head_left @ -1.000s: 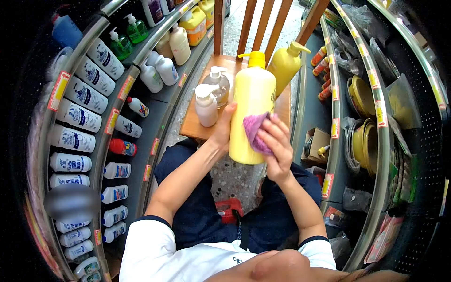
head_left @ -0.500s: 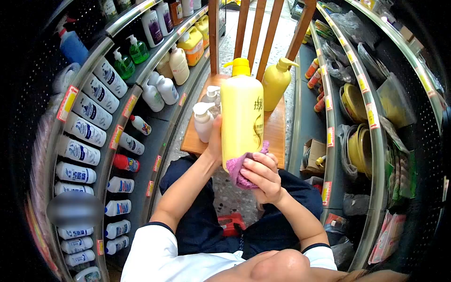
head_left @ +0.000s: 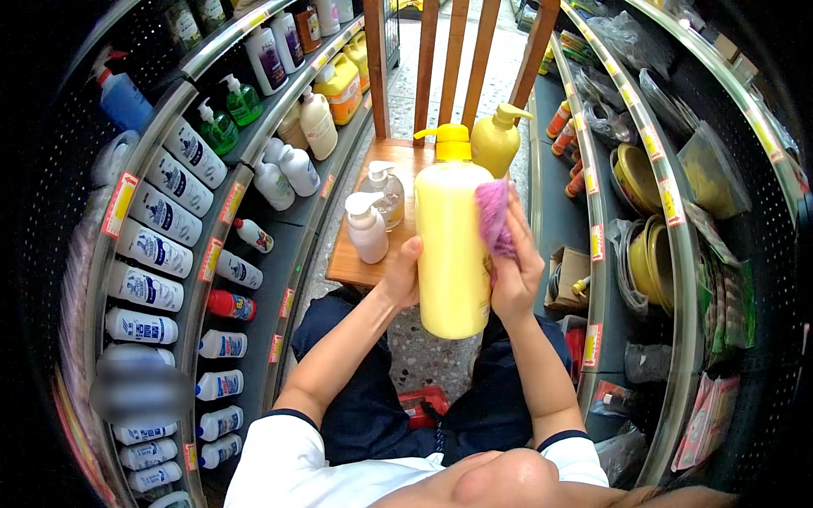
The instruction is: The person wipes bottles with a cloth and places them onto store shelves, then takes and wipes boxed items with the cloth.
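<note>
A large yellow pump bottle (head_left: pixel 453 245) is held upright in front of me, above my knees. My left hand (head_left: pixel 403 275) grips its left side, the thumb showing and the other fingers hidden behind it. On the right side, my right hand (head_left: pixel 515 258) presses a purple cloth (head_left: pixel 495 218) against the bottle's upper body. Behind it, a darker yellow pump bottle (head_left: pixel 495 144) stands on the wooden chair seat (head_left: pixel 356 267). A white pump bottle (head_left: pixel 367 229) and a clear pump bottle (head_left: pixel 386 195) stand on the seat to the left.
Shelves with several white bottles (head_left: pixel 157 245) and green pump bottles (head_left: pixel 218 125) curve along my left. The right shelves hold yellow basins (head_left: pixel 650 262), bagged goods and a cardboard box (head_left: pixel 566 279). The chair's wooden slats (head_left: pixel 453 68) rise ahead. A red object (head_left: pixel 421 406) lies between my legs.
The cloth and my right hand have moved from the bottle's base up to its right side. The bottle has turned, taking its front lettering out of sight, and shifted slightly right and down.
</note>
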The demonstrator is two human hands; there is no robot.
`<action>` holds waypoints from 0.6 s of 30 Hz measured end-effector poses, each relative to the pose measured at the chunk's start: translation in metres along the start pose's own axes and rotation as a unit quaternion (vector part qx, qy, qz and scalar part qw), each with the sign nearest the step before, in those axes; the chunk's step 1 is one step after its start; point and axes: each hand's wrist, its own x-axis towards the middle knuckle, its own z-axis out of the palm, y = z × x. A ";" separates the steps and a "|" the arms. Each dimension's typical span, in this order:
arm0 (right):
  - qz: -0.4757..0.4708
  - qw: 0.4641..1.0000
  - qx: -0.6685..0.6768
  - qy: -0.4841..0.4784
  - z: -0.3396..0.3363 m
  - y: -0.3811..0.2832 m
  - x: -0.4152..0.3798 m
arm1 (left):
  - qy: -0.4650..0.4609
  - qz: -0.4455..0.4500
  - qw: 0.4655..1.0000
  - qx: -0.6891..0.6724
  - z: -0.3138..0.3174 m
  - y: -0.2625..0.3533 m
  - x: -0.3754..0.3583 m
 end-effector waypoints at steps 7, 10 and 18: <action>0.268 0.922 0.277 0.045 0.008 0.015 0.001 | 0.025 0.016 0.998 0.058 0.006 0.007 0.002; 0.274 0.913 0.300 0.033 0.013 0.024 -0.011 | 0.078 0.047 0.994 0.066 0.008 0.010 0.001; 0.309 0.907 0.283 -0.040 0.012 0.024 -0.044 | 0.112 0.089 0.985 0.097 0.001 0.021 -0.003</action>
